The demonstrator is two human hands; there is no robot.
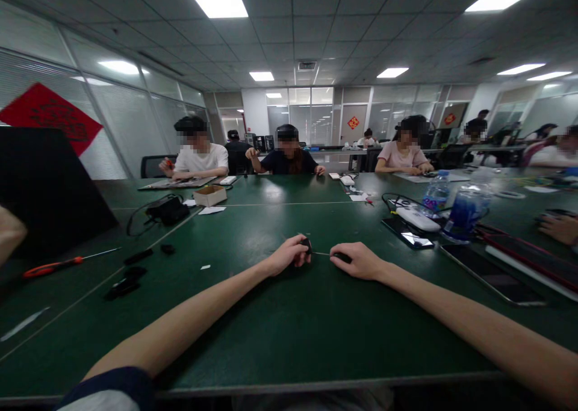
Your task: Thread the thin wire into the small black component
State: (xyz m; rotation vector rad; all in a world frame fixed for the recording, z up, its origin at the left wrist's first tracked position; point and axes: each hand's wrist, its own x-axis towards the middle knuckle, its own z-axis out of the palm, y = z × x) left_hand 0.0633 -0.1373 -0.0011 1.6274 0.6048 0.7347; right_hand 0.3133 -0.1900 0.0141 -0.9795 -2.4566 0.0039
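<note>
Over the middle of the green table [271, 315], my left hand [289, 256] is closed around a small black part [307, 245], whose kind I cannot make out. My right hand [359, 260] grips the dark handle of a screwdriver [342, 257]. Its thin shaft points left toward the black part; whether the tip touches it is too small to tell. Both forearms rest on or just above the tabletop. Left of my hands lie several small black pieces [126, 281] and a white scrap [205, 267].
An orange-handled screwdriver [58, 267] and a black panel [49, 194] are at left. Farther back sit a cardboard box [210, 195] and a black cable bundle [165, 209]. Phones [492, 272], a white device [418, 219] and bottles [467, 209] stand at right. Other people sit around.
</note>
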